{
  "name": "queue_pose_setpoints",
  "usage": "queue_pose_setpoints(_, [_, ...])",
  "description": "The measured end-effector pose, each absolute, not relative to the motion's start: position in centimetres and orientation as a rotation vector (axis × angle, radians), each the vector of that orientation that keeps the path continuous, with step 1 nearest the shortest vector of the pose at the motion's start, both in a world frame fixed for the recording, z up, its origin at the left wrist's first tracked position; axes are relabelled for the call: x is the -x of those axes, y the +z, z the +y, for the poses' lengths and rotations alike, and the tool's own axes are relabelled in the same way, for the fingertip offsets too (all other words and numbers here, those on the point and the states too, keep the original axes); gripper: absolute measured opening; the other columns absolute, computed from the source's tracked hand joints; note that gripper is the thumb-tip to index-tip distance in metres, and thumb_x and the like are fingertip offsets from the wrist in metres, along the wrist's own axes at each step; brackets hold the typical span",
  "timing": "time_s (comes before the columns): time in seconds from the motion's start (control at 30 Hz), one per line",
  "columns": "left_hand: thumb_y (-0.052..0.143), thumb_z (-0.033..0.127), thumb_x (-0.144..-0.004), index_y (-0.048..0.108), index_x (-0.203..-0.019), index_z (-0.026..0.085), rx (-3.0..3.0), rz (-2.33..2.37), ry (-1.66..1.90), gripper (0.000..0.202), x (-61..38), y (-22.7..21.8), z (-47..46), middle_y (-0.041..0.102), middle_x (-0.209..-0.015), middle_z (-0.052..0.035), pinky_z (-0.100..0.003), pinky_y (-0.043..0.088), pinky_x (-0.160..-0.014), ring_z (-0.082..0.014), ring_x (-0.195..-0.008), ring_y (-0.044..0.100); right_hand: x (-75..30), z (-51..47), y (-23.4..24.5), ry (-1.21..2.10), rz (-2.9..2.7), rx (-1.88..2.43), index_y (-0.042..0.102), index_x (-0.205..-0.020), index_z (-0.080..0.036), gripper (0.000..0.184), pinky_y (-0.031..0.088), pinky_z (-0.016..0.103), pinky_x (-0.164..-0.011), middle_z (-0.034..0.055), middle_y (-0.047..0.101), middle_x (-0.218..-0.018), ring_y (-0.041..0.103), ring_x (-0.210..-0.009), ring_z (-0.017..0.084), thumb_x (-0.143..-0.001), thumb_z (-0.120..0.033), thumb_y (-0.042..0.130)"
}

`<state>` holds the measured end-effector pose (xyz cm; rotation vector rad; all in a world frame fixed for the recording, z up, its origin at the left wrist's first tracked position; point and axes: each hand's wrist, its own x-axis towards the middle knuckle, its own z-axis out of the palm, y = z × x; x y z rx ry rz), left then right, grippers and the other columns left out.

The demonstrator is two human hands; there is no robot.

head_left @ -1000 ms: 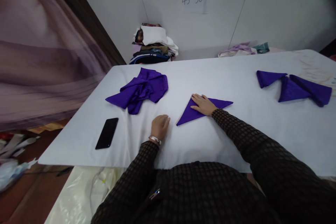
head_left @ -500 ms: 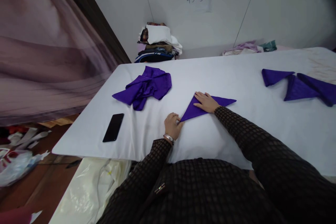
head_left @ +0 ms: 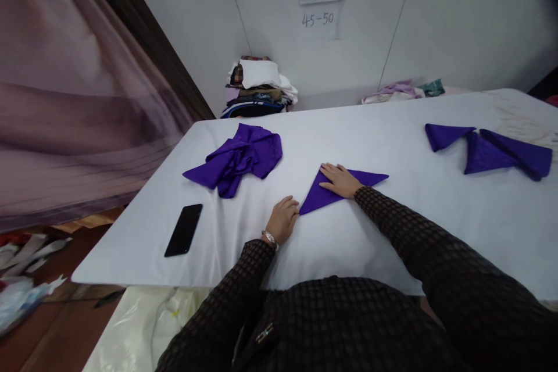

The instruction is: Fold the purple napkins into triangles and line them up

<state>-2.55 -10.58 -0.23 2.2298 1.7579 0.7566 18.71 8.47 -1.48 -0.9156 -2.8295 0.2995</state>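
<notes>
A purple cloth napkin point(head_left: 318, 195), folded into a triangle, lies on the white-covered table point(head_left: 375, 244) in front of me. My right hand point(head_left: 342, 181) rests flat on its upper part, fingers stretched out. At the napkin's near left corner is my left hand point(head_left: 282, 220), its fingers extended and fingertips beside the tip; whether they touch it is hard to make out. A loose, crumpled pile of purple cloth point(head_left: 244, 157) sits farther left. Folded purple pieces point(head_left: 490, 151) lie at the right of the table.
A black phone point(head_left: 183, 230) lies near the table's left edge. Stacked clothes point(head_left: 257, 90) and more cloth point(head_left: 396, 92) are behind the far edge, below handwritten papers point(head_left: 320, 20) on the wall. A curtain point(head_left: 87, 99) hangs on the left.
The camera view has tilted up, so things appear lower. My left hand's fingers have straightened and eased slightly off the napkin's corner. My right hand stays flat on the napkin.
</notes>
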Motion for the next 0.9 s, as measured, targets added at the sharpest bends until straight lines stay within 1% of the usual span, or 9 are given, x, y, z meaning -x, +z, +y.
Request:
queue_pose_setpoints(0.07, [0.052, 0.018, -0.08, 0.061, -0.087, 0.021, -2.213, 1.768, 0.732, 0.011, 2.44, -0.23, -10.7, 0.062, -0.115, -0.0066, -0.048, 0.038, -0.102, -0.0236, -0.124, 0.044, -18.7, 8.43, -1.43, 0.305, -2.829, 0.91, 0.032, -0.143, -0.016, 0.072, 0.019, 0.049, -0.109, 0.0124, 0.027, -0.149, 0.023, -0.137, 0.027, -0.089, -0.063, 0.023])
queue_pose_setpoints(0.17, [0.057, 0.019, -0.076, 0.06, -0.087, 0.021, -2.177, 1.801, 0.713, 0.012, 2.31, -0.33, -10.75, 0.06, -0.119, -0.0065, -0.049, 0.038, -0.101, -0.0244, -0.124, 0.044, -18.7, 8.39, -1.35, 0.307, -2.827, 0.913, 0.031, -0.143, -0.016, 0.071, 0.019, 0.049, -0.109, 0.0126, 0.028, -0.149, 0.023, -0.137, 0.027, -0.089, -0.062, 0.024])
queue_pose_setpoints(0.3, [0.051, 0.011, -0.076, 0.059, -0.086, 0.021, -2.191, 1.802, 0.701, 0.016, 2.24, -0.18, -10.6, 0.061, -0.119, -0.0059, -0.047, 0.039, -0.1, -0.023, -0.124, 0.044, -18.7, 8.34, -1.27, 0.308, -2.829, 0.911, 0.032, -0.143, -0.016, 0.072, 0.018, 0.048, -0.109, 0.0129, 0.027, -0.149, 0.023, -0.138, 0.026, -0.089, -0.063, 0.024])
queue_pose_setpoints(0.53, [0.045, 0.006, -0.077, 0.058, -0.09, 0.019, -2.311, 1.72, 0.68, 0.023, 2.54, 0.13, -10.46, 0.06, -0.118, -0.0077, -0.046, 0.04, -0.101, -0.0235, -0.124, 0.044, -18.66, 8.28, -1.08, 0.311, -2.826, 0.921, 0.033, -0.142, -0.015, 0.071, 0.018, 0.048, -0.11, 0.0128, 0.028, -0.149, 0.023, -0.137, 0.026, -0.09, -0.062, 0.024])
queue_pose_setpoints(0.9, [0.046, 0.003, -0.07, 0.057, -0.088, 0.02, -2.343, 1.743, 0.666, 0.027, 2.55, 0.27, -10.26, 0.061, -0.11, -0.0079, -0.048, 0.041, -0.1, -0.0252, -0.122, 0.046, -18.69, 8.28, -1.12, 0.308, -2.824, 0.917, 0.03, -0.144, -0.017, 0.071, 0.018, 0.048, -0.11, 0.0122, 0.027, -0.149, 0.023, -0.138, 0.026, -0.089, -0.063, 0.024])
